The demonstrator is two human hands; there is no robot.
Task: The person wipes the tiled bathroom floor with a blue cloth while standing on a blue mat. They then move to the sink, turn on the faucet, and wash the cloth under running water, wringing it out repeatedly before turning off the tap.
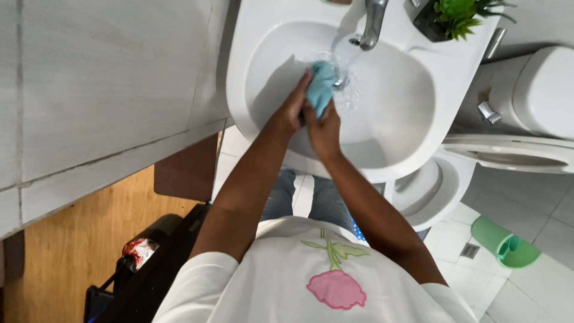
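Currently, both hands hold 1 light-blue cloth (321, 88) inside the white washbasin (251, 113), directly below the chrome tap (372, 24), near the basin's far rim. The left hand (291, 109) is closed around the cloth's near side, fingers wrapped over it; the right hand (323, 128) is clenched on its lower end from below. Water runs from the tap onto the cloth's upper end and splashes around the drain. To rinse well, keep the cloth centred under the stream, squeeze with both hands working against each other, and hold it low in the bowl to limit splashing over the rim. A potted green plant (457, 15) stands at the far right corner of the basin; a toilet (526, 119) is beside it.
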